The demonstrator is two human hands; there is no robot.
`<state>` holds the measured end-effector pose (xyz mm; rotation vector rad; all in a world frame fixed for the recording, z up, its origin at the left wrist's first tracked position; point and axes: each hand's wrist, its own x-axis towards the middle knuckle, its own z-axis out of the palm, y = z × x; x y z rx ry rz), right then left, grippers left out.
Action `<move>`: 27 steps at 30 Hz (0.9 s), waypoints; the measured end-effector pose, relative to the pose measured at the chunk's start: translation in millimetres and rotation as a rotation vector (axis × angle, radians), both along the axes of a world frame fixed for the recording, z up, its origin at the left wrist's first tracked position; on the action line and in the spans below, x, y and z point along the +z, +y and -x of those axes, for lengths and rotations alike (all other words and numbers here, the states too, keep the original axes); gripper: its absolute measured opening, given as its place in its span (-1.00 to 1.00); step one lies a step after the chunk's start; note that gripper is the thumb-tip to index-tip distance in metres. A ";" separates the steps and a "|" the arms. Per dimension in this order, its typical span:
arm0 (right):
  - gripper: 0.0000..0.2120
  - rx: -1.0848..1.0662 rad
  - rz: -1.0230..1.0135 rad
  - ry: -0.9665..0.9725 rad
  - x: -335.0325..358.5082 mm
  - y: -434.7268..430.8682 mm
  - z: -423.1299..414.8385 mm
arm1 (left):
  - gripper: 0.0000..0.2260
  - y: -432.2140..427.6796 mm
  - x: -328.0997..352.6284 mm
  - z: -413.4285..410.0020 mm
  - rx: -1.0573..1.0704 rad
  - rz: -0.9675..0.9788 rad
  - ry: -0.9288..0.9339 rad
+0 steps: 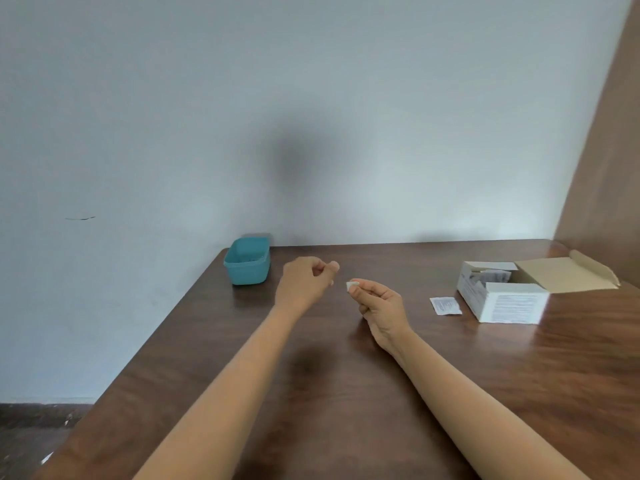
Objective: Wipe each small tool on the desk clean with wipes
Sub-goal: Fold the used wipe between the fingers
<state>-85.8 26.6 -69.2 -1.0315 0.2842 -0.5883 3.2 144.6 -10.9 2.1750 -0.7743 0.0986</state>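
My right hand (377, 306) hovers over the middle of the brown desk (346, 393) and pinches a small folded white wipe (350, 285) between thumb and forefinger. Just to its left, my left hand (304, 282) is raised with its fingers curled and thumb against forefinger. A tiny pale tip of a small tool (331, 282) shows below those fingertips, and the rest of it is hidden. The two hands are a short gap apart.
A teal plastic tub (246, 261) stands at the desk's back left corner. An open white carton of wipe sachets (502, 292) sits at the right, its flap folded out, with one sachet (445, 305) lying beside it. The wall runs behind the desk.
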 end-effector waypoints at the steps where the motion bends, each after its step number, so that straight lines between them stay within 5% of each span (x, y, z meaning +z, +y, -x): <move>1: -0.90 0.001 -0.016 0.000 -1.1 -1.9 6.3 | -0.68 -2.8 -6.7 8.9 -0.016 0.033 0.036; 11: -0.82 0.023 0.149 0.094 -1.9 -24.6 74.3 | -0.74 -33.0 -37.3 72.6 -0.226 0.338 0.370; 18: -0.76 -0.087 0.445 0.227 -0.3 -46.1 109.8 | -0.87 -47.8 -43.1 88.8 -0.408 0.288 0.383; 27: -0.87 -0.065 0.420 0.237 1.2 -60.8 119.5 | -0.97 -67.7 -42.1 89.8 -0.484 0.295 0.461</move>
